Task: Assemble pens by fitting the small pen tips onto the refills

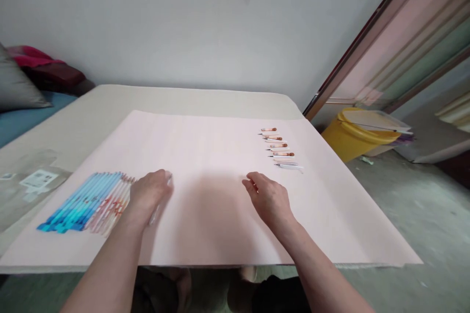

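My left hand [150, 190] is closed around a slim, whitish pen [154, 216] on the left half of the pale board; its lower end shows below my palm. Beside that hand lies a row of pens, blue ones [86, 200] on the outside and white-and-red ones [112, 204] nearer my wrist, partly covered by my forearm. Over the middle right, my right hand [270, 199] has its fingers curled in, thumb close to the index finger, with nothing visible between them. Several pen parts [281, 146] with brown, rounded ends and dark-tipped thin refills lie in small groups beyond it.
The pale board [209, 144] rests on a cream table [183, 100] against a wall. A clear plastic bag [33, 183] with a label lies at the left. A yellow bin [350, 134] stands on the floor at right. A grey cushion [18, 83] is at far left.
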### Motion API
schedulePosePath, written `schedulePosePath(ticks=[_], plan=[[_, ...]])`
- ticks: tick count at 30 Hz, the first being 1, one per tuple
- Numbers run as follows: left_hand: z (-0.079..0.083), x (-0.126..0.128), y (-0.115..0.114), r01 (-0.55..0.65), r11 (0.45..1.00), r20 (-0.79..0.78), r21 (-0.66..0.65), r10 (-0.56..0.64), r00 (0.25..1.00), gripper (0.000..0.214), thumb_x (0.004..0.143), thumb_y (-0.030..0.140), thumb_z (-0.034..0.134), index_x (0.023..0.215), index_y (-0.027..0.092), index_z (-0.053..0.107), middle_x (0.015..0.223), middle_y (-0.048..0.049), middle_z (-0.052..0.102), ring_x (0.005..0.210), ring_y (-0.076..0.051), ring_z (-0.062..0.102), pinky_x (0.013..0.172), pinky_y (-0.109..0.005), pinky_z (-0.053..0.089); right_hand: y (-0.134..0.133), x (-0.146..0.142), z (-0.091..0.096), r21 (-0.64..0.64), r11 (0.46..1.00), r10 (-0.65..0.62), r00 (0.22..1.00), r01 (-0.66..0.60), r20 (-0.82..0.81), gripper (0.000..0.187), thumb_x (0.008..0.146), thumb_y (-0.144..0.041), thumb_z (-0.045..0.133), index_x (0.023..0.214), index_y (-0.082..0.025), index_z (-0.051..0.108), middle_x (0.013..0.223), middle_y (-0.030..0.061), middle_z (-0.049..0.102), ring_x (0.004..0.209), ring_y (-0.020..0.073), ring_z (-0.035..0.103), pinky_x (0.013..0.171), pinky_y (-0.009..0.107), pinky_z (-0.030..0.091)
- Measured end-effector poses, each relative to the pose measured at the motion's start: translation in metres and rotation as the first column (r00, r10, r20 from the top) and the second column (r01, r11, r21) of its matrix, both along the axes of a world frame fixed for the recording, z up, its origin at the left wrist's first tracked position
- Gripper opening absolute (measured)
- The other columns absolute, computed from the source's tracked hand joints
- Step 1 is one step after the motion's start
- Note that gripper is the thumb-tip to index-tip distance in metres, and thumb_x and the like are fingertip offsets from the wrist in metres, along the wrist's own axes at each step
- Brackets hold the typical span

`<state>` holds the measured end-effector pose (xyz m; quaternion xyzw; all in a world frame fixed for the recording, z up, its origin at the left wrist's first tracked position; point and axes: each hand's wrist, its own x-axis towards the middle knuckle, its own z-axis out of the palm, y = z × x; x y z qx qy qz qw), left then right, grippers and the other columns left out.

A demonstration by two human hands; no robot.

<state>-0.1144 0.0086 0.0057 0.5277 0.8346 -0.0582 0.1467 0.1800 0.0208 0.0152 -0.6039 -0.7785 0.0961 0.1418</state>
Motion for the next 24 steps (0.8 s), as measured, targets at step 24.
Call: schedulePosePath(ticks=[24], plan=[[0.008,0.052,0.019,0.149,0.977,0.219,0.152,-0.181,0.959,0.026,0.073,0.044,0.048,0.060,0.023,0.055,0.060,-0.0037,0.059,0.061,-0.021,0.055,0.055,-0.030,0.032,0.010,0.012,0.000,-0.028,1.000,0.004,0.990,0.000,0.140,0.013,0.089,-0.031,0.047,0.087,-0.022,0.057,0.086,0.0024,0.068,0.074,0.0155,0.061,0.058,0.026,0.031]])
